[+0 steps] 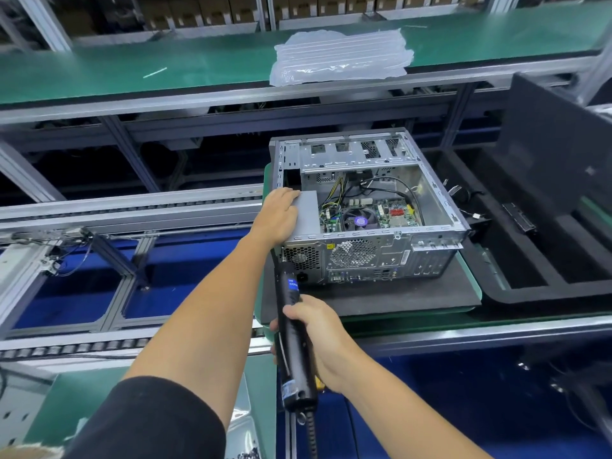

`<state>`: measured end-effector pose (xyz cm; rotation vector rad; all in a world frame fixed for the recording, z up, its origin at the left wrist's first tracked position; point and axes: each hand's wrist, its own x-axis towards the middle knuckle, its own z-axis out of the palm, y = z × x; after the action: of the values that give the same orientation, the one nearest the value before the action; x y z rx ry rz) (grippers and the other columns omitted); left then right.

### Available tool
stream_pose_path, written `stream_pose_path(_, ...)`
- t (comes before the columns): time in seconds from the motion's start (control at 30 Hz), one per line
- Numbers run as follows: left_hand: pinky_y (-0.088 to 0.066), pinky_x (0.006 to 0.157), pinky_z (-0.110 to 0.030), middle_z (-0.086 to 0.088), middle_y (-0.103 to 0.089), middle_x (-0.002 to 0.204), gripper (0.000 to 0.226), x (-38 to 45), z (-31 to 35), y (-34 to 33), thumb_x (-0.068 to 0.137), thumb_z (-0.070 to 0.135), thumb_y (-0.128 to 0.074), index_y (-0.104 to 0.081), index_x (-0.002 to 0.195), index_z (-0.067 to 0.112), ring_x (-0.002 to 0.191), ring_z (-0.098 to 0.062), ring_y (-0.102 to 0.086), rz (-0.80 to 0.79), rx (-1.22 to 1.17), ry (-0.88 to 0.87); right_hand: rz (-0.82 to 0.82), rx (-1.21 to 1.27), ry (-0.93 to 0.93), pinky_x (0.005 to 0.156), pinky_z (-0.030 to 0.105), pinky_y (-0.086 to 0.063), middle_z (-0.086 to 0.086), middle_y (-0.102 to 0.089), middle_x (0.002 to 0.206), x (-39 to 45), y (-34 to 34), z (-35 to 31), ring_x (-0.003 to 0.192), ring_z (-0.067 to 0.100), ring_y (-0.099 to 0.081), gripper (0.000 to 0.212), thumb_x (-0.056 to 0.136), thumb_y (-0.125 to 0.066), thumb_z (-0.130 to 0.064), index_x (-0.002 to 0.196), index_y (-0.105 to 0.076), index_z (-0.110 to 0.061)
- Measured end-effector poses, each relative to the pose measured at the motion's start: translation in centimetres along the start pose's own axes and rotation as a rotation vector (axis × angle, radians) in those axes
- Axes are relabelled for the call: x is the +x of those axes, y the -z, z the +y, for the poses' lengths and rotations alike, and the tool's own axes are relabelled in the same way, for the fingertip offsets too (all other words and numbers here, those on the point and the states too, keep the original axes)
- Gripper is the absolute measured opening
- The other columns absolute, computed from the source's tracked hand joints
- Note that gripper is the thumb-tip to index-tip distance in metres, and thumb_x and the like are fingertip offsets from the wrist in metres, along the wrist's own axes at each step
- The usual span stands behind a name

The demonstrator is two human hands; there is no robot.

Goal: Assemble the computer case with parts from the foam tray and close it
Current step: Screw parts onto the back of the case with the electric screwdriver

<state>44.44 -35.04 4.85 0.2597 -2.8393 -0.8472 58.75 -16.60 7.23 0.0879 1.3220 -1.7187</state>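
**Screwing down the power supply: driver in, palm on top**

Nearest us, our right hand (318,339) is clenched round the black electric screwdriver (293,329), its tip up at the rear corner of the computer case (367,210), by the honeycomb vent. We want the driver square to the back panel, pushing straight along its own axis so the bit doesn't skip. Just beyond, our left hand (276,215) lies flat, fingers straight, pressing the grey power supply (306,213) down inside the open case, which rests on a dark mat (364,301). Keep that palm firm so the holes should stay lined up. To the right, the black foam tray (546,260) waits beside it, and the case isn't closed yet. Far back, a plastic bag (341,58) sits on the green bench.
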Motion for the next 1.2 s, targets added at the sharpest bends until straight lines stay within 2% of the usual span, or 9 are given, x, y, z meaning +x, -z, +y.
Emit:
stream_pose_path(0.1, -0.013, 0.112, -0.026, -0.007, -0.036, 0.144, 0.045, 0.0, -0.1, -0.1, 0.096, 0.005, -0.031, -0.039, 0.140, 0.003, 0.135, -0.019, -0.025, -0.001, -0.004, 0.006, 0.008, -0.040, 0.097, 0.068, 0.034, -0.051, 0.011, -0.061, 0.085, 0.1, 0.2, 0.5, 0.069, 0.022, -0.058, 0.009, 0.095, -0.059, -0.010, 0.103, -0.058, -0.008)
stream_pose_path(0.2, -0.011, 0.113, -0.027, -0.006, -0.032, 0.149, 0.047, 0.0, -0.1, -0.1, 0.096, 0.007, -0.029, -0.037, 0.142, 0.005, 0.139, -0.019, -0.021, -0.017, 0.010, 0.020, 0.085, -0.054, 0.120, 0.059, 0.029, -0.051, 0.005, -0.063, 0.073, 0.0, 0.7, 0.5, 0.059, 0.019, -0.059, 0.009, 0.086, -0.070, -0.015, 0.093, -0.065, -0.012)
stream_pose_path(0.33, -0.013, 0.115, -0.033, -0.004, -0.026, 0.154, 0.048, -0.5, 0.3, 0.0, 0.097, 0.013, -0.029, -0.033, 0.145, 0.010, 0.142, -0.019, -0.016, -0.038, 0.082, 0.055, 0.106, -0.090, -0.126, 0.065, 0.030, -0.050, 0.003, -0.060, 0.065, 0.4, 0.6, 0.0, 0.055, 0.020, -0.055, 0.022, 0.078, -0.074, -0.026, 0.093, -0.072, -0.010)
stream_pose_path(0.5, -0.034, 0.098, -0.038, -0.010, -0.048, 0.129, 0.033, -2.7, 1.7, 0.0, 0.094, 0.013, -0.040, -0.050, 0.124, 0.003, 0.122, -0.025, -0.039, 0.061, 0.072, 0.089, -0.012, 0.097, -0.107, 0.060, 0.034, -0.058, 0.016, -0.060, 0.073, 0.7, -0.6, 0.4, 0.057, 0.025, -0.062, 0.016, 0.090, -0.065, -0.008, 0.098, -0.055, 0.000)
stream_pose_path(0.63, -0.037, 0.103, -0.043, -0.009, -0.049, 0.131, 0.034, -4.7, 2.8, 0.1, 0.092, 0.017, -0.048, -0.053, 0.124, 0.007, 0.124, -0.027, -0.041, 0.039, 0.027, 0.130, 0.055, -0.054, -0.055, 0.053, 0.031, -0.053, 0.015, -0.056, 0.073, 1.0, -0.6, 0.7, 0.053, 0.025, -0.060, 0.029, 0.092, -0.064, -0.018, 0.111, -0.052, 0.001)
stream_pose_path(0.77, -0.038, 0.099, -0.043, -0.004, -0.052, 0.130, 0.031, -6.7, 3.9, 0.2, 0.093, 0.028, -0.047, -0.058, 0.118, 0.013, 0.123, -0.024, -0.042, 0.068, -0.015, 0.179, 0.051, 0.069, -0.141, 0.059, 0.037, -0.051, 0.014, -0.054, 0.067, 0.9, -0.4, 0.2, 0.055, 0.029, -0.057, 0.030, 0.096, -0.043, -0.030, 0.091, -0.052, -0.002)
stream_pose_path(0.93, -0.031, 0.084, -0.033, -0.004, -0.047, 0.122, 0.023, -9.6, 4.1, 0.3, 0.089, 0.021, -0.051, -0.056, 0.110, 0.014, 0.116, -0.023, -0.037, 0.215, 0.025, 0.211, 0.017, 0.084, -0.121, 0.061, 0.040, -0.052, 0.017, -0.056, 0.079, 1.1, -1.2, 0.5, 0.059, 0.031, -0.059, 0.029, 0.102, -0.044, -0.025, 0.116, -0.051, 0.000)
stream_pose_path(1.1, -0.038, 0.095, -0.033, -0.007, -0.042, 0.122, 0.025, -11.6, 3.6, 0.7, 0.091, 0.016, -0.050, -0.050, 0.115, 0.010, 0.112, -0.021, -0.043, 0.254, -0.261, 0.345, 0.129, -0.064, -0.015, 0.077, 0.041, -0.053, 0.013, -0.062, 0.097, 1.8, -2.0, 1.6, 0.083, 0.029, -0.060, 0.035, 0.097, -0.060, -0.024, 0.123, -0.058, -0.002)
stream_pose_path(1.2, -0.040, 0.081, -0.030, -0.004, -0.048, 0.114, 0.021, -12.6, 4.0, 0.7, 0.094, 0.023, -0.050, -0.049, 0.112, 0.011, 0.099, -0.018, -0.050, 0.220, -0.451, 0.476, 0.183, -0.100, 0.025, 0.076, 0.039, -0.051, 0.013, -0.061, 0.094, 1.7, -2.1, 1.9, 0.082, 0.028, -0.059, 0.033, 0.094, -0.062, -0.026, 0.117, -0.061, -0.002)
